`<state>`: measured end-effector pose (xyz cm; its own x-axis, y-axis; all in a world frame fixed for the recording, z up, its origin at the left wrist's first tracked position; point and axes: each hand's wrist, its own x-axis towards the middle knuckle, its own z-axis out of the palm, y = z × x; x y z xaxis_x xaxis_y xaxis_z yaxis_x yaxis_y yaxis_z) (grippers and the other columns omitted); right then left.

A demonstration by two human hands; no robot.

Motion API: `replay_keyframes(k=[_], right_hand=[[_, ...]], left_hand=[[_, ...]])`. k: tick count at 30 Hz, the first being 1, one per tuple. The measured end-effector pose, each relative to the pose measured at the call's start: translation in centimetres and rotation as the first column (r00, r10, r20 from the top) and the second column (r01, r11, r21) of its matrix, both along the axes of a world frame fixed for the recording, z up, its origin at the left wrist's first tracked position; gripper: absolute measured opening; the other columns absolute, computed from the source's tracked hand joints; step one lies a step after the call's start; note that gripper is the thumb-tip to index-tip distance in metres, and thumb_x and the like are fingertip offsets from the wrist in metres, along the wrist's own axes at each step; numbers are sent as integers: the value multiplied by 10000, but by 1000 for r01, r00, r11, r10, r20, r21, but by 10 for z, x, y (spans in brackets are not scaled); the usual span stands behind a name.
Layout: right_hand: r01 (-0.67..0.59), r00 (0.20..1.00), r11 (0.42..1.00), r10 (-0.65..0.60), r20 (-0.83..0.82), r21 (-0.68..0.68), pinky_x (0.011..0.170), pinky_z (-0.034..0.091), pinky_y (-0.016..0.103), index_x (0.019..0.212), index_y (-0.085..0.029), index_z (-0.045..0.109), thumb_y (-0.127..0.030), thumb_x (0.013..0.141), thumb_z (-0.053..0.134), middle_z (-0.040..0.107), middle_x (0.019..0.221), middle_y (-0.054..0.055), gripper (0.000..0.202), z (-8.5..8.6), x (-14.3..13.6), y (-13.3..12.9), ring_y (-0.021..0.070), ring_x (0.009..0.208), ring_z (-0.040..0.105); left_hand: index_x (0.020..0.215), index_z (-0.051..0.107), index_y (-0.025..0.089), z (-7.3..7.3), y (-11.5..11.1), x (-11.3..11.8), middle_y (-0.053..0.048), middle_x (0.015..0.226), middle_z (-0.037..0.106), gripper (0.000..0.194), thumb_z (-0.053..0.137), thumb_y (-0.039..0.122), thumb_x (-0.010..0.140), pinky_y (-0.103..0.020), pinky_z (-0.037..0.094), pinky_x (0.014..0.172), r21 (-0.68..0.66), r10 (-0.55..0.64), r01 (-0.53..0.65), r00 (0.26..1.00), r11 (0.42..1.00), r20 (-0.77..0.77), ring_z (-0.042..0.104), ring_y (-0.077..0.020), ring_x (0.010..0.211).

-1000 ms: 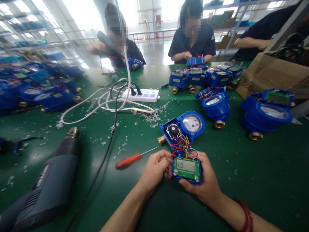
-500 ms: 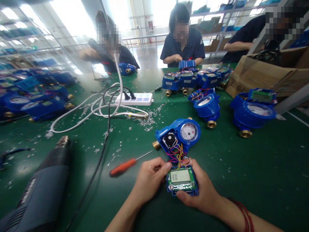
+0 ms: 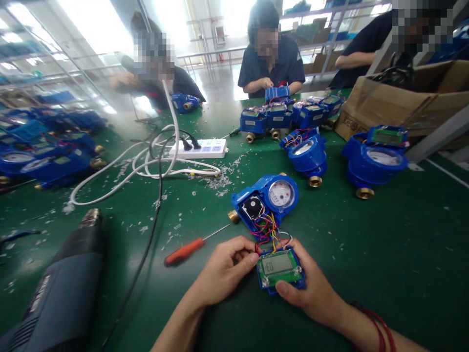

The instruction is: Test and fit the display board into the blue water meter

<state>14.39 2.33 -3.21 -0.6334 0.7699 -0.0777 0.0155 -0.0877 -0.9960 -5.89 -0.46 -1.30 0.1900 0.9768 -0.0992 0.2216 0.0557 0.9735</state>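
Observation:
My right hand point(image 3: 315, 288) grips a display module point(image 3: 278, 266), a green circuit board with a small LCD in a blue housing, thumb on its lower front edge. My left hand point(image 3: 229, 269) is closed, thumb and curled fingers pressed together at the module's upper left corner beside red wires; what they pinch is hidden. Thin coloured wires point(image 3: 271, 230) run from the module to an opened blue water meter point(image 3: 266, 200) with a round dial and brass fittings, lying just beyond my hands. An orange-handled screwdriver point(image 3: 185, 252) lies left of the meter, its tip towards it.
A heat gun point(image 3: 62, 283) lies at left, near a black cable. A white power strip point(image 3: 200, 148) with looped cords sits mid-table among plastic scraps point(image 3: 218, 183). More water meters point(image 3: 309, 154) stand beyond, near a cardboard box point(image 3: 366, 105). Several co-workers sit across the table.
The display module has turned slightly counterclockwise in my right hand and shifted a little right of my left thumb. The whole view has shifted slightly; the meter and screwdriver lie as before.

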Motion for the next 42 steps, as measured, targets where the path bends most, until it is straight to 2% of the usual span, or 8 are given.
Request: replay_keyframes(k=[3,9,12,16,21,26,34,42], right_hand=[[-1,999,999,0,40,32,763,463,308,1104,-230,376,-373,725,677,589,1003,39,505,-1,-3,1,201,911,575],[-27,988,996,14,155,81,757,460,337,1086,-221,379,-330,690,706,592,1004,51,525,1,-6,3,209,885,567],[-95,993,995,94,65,5,805,456,357,1138,-233,366,-344,706,702,574,1040,48,559,5,-3,6,206,909,560],[-167,980,982,156,-122,-87,857,446,370,1113,-220,464,-558,742,597,521,1052,54,519,9,1,16,221,961,535],[87,990,995,-82,116,-41,685,458,303,877,-198,581,-392,772,631,570,913,35,226,12,-1,26,169,793,556],[256,966,949,-257,17,-185,601,414,263,744,-176,579,-334,697,726,603,693,-12,222,15,-6,28,130,644,543],[136,904,842,-321,-283,-522,629,453,249,848,-191,528,-339,773,633,581,758,-7,196,16,-6,33,115,676,548],[137,871,821,-366,-327,-554,710,449,223,1108,-177,524,-189,654,761,614,790,-15,512,18,-4,37,87,716,578]], left_hand=[[837,614,174,0,0,-1,-30,922,585,161,533,309,870,-252,397,796,120,11,1,995,993,-95,525,-150,874],[807,596,185,-6,-3,6,-1,818,582,157,487,261,891,-242,372,694,140,67,-36,972,990,-223,520,-129,760],[812,563,183,-6,-4,9,4,794,551,185,457,302,904,-236,373,654,122,77,-51,972,991,-221,493,-123,717],[830,536,184,-2,-6,8,4,806,527,177,426,293,913,-237,371,668,124,54,-23,964,992,-260,477,-123,732],[842,530,192,0,-4,9,5,836,534,152,416,261,915,-246,362,697,188,16,44,951,981,-308,481,-124,767],[838,527,179,-2,-4,16,-7,824,526,150,420,258,908,-244,371,677,213,43,17,960,977,-276,477,-126,746],[787,516,175,-5,-4,20,-1,780,523,153,435,254,890,-248,363,654,179,135,-89,955,980,-263,456,-128,708],[783,523,179,-5,-3,18,12,768,532,158,444,264,891,-235,369,645,195,130,-76,952,978,-279,465,-118,695]])
